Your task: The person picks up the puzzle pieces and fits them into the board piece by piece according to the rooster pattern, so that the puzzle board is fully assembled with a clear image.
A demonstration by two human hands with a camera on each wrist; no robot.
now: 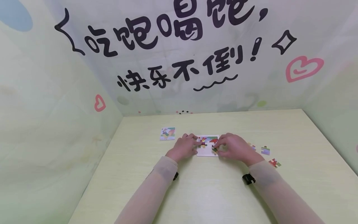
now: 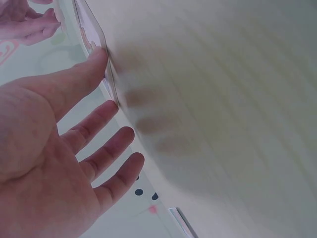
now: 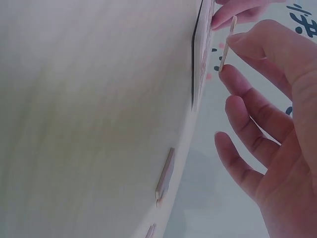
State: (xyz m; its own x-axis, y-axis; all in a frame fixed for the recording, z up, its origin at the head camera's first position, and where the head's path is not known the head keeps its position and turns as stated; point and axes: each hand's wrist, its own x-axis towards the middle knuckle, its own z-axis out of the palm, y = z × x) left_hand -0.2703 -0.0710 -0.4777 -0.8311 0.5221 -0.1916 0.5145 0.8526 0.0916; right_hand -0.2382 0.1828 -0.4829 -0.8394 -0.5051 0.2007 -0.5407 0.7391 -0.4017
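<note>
- Puzzle board lies on the table between the hands, joined pieces along its top and left, its lower part bare.
- Left hand grips nothing: its thumb touches the board and its other fingers spread loosely. If that light touch slackens, the board could slide or turn under a push.
- Right hand pinches a small piece between thumb and forefinger, tilted and just off the board. Held only by its edges, it could slip or flip.
- Pressed down while turned wrongly, its tab would probably catch on a neighbour and lift the joined pieces.
- Loose pieces lie near the right wrist; a low sweep of the sleeve might scatter them.
- Picture card sits apart, beyond the left hand.
</note>
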